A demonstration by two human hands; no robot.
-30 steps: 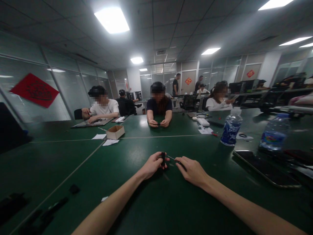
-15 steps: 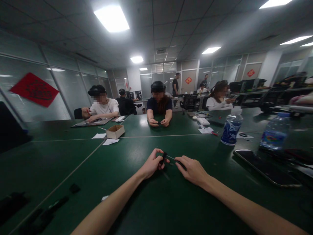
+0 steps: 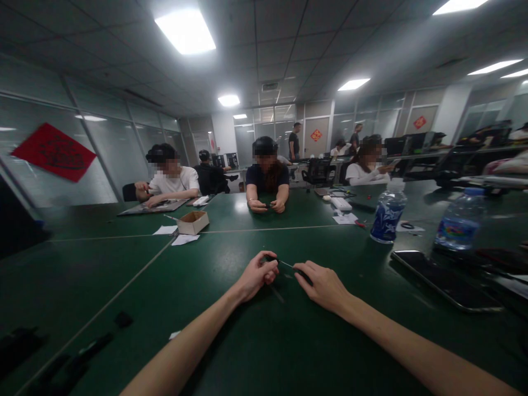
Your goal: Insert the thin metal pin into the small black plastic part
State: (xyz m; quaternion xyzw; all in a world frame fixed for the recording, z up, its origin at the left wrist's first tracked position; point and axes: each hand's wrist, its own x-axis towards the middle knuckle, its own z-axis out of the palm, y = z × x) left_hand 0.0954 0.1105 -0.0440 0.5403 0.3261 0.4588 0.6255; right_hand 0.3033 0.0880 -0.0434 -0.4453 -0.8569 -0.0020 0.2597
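Note:
Over the middle of the green table (image 3: 231, 352), my left hand (image 3: 256, 276) is closed around a small black part (image 3: 271, 258), which the fingers mostly hide. My right hand (image 3: 324, 285) grips the dark handle of a screwdriver (image 3: 286, 264). Its thin metal shaft points left, and the tip meets or lies very near the black part; the exact contact is too small to make out. Both forearms reach in from the bottom edge of the view.
To the right lie a smartphone (image 3: 445, 280) and two water bottles, one with a dark blue label (image 3: 388, 214) and one blue-capped (image 3: 460, 223). A small cardboard box (image 3: 193, 223) stands far left of centre. Blurred black items (image 3: 78, 352) lie at lower left. Co-workers sit across the table.
The fingers of my left hand have curled further over the black part, so less of it shows. My right hand holds the screwdriver almost in the same place. The view has shifted slightly.

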